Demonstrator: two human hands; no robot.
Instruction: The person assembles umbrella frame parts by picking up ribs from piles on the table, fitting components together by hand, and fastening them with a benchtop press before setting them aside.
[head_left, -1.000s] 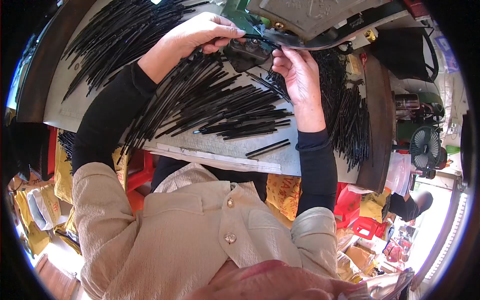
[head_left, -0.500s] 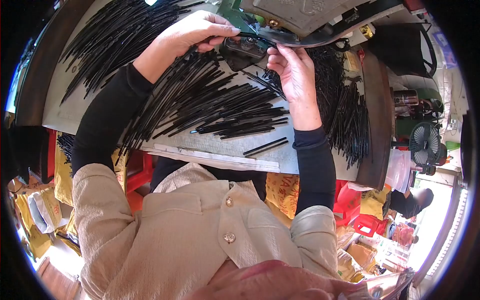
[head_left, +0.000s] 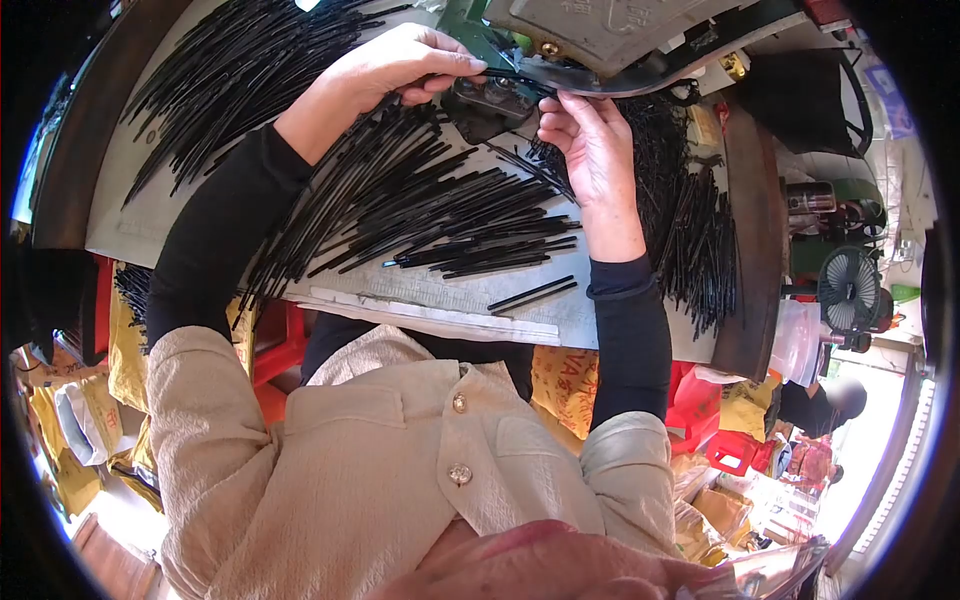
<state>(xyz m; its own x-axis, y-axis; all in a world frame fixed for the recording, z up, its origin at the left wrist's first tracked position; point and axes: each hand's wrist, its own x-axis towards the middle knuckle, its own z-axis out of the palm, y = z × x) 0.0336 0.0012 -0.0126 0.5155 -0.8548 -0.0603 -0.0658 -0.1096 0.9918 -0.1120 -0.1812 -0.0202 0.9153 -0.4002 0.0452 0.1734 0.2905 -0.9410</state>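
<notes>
A thin black strip (head_left: 508, 76) spans the gap between my hands, under the dark curved edge of a metal machine (head_left: 585, 30). My left hand (head_left: 415, 65) pinches its left end between thumb and fingertips. The thumb and forefinger of my right hand (head_left: 590, 140) close on its right end, close to the machine's edge. The middle of the strip is partly lost against the dark machine parts. Below my hands lies a spread of loose black strips (head_left: 430, 215) on the pale tabletop (head_left: 380, 285).
More black strips (head_left: 250, 75) are heaped at the upper left, and a tangled pile (head_left: 690, 220) lies right of my right hand. Two strips (head_left: 532, 295) rest near the front edge. Wooden rims (head_left: 755, 230) border the table. A fan (head_left: 850, 288) stands to the right; another person (head_left: 815, 405) is farther off.
Both hands have shifted very slightly to the right with the strip. Their grips look the same.
</notes>
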